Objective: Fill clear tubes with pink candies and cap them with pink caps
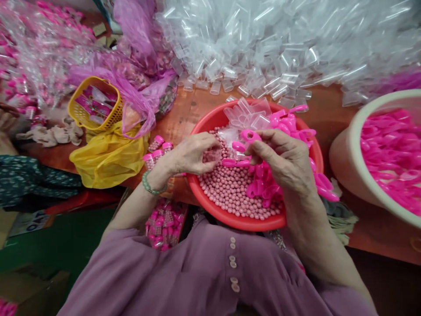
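A red basin [219, 213] holds pink beads [226, 193], clear plastic tubes [248, 115] and glossy pink plastic caps [289, 123]. Over its left side, my left hand [194, 153] is closed around a small clear tube [212, 155], partly covered by the fingers. My right hand [279, 153] pinches a pink cap [250, 136] with an oval opening between thumb and fingers, above the basin's middle. Loose pink caps lie beneath that hand. Just left of the basin, several bead-filled tubes with pink caps [158, 152] lie on the table.
Clear tubes [279, 44] are heaped along the back. A white tub [342, 149] of pink pieces stands right. Left are a yellow basket [79, 109], a yellow bag [112, 153] and a purple bag [144, 101]. Filled tubes [164, 224] sit below. Another person's sleeve [29, 180] shows far left.
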A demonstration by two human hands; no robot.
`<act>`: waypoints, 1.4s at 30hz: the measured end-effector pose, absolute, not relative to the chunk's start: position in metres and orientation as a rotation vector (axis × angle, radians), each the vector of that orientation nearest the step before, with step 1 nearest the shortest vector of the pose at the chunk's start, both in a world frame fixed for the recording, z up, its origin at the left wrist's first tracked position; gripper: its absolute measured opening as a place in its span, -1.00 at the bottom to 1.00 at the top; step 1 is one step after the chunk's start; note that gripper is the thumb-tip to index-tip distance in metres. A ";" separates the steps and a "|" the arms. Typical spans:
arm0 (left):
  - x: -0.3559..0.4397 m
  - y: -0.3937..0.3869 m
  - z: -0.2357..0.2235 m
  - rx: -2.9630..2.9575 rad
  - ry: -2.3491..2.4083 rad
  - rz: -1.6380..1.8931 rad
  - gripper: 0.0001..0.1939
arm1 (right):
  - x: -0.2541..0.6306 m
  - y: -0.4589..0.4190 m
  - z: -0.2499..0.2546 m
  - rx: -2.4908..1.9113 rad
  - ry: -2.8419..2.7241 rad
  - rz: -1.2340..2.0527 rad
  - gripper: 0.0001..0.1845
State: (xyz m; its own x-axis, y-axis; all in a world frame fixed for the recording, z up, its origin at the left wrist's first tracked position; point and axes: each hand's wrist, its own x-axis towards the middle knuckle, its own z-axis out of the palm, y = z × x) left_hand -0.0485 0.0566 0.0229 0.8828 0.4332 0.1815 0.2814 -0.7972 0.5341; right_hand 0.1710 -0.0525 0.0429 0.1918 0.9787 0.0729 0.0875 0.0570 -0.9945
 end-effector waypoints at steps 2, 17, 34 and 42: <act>-0.045 0.051 0.025 2.710 0.463 0.174 -0.78 | 0.172 -0.052 0.042 -1.307 -1.158 0.957 -0.65; -0.044 0.049 0.035 2.424 0.288 -0.030 -0.73 | 0.174 -0.052 0.036 -1.256 -1.283 0.893 -0.71; -0.053 0.044 0.030 1.690 0.340 0.232 -0.53 | 0.173 -0.052 0.033 -1.320 -1.369 0.807 -0.73; -0.050 0.041 0.031 2.097 0.382 0.117 -0.77 | 0.173 -0.054 0.034 -1.337 -1.336 0.825 -0.76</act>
State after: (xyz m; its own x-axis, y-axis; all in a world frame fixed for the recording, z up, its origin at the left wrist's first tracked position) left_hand -0.0501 0.0409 0.0307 0.9462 0.3163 -0.0685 0.2234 -0.4853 0.8453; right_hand 0.1733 -0.0543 0.0344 0.1469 0.9709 0.1892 0.2653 0.1456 -0.9531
